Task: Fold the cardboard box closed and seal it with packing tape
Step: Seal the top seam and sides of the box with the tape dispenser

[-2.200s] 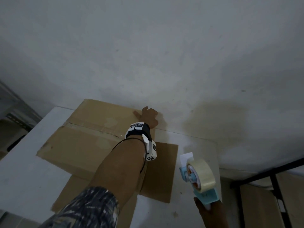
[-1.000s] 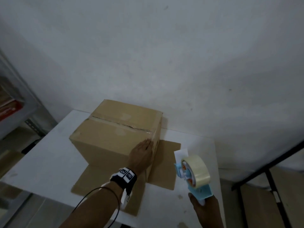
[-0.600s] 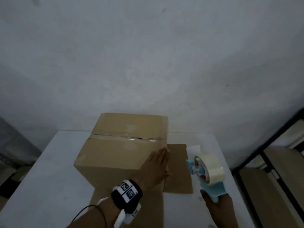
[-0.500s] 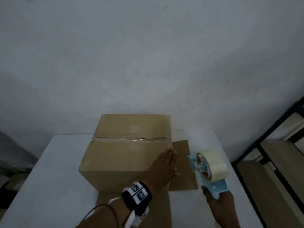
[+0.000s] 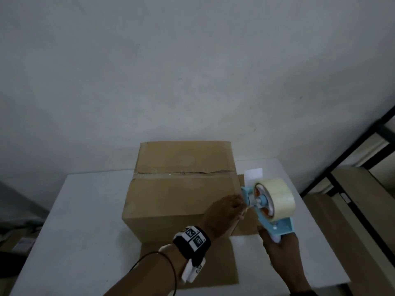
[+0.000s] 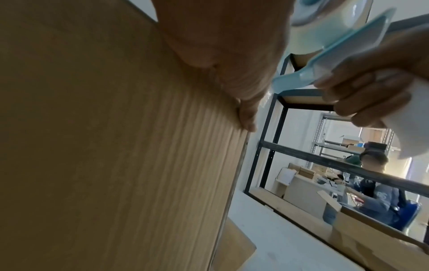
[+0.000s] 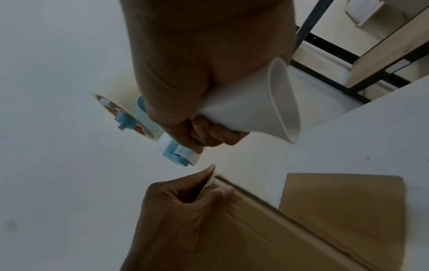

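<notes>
A brown cardboard box stands on the white table, flaps folded down, a strip of clear tape along its top seam. My left hand lies on the box's near right top corner. In the right wrist view its thumb and forefinger pinch a pale strip, apparently the tape's loose end, against that corner. My right hand grips the white handle of a light blue tape dispenser with a pale roll, held just right of the left fingertips.
A flat cardboard sheet lies under the box and sticks out at the front and right. A white card lies behind the dispenser. A black metal rack stands right of the table. A bare wall is close behind.
My left hand came back from the box's far right corner to its near right corner and now pinches there. The dispenser moved left and up, close to those fingers.
</notes>
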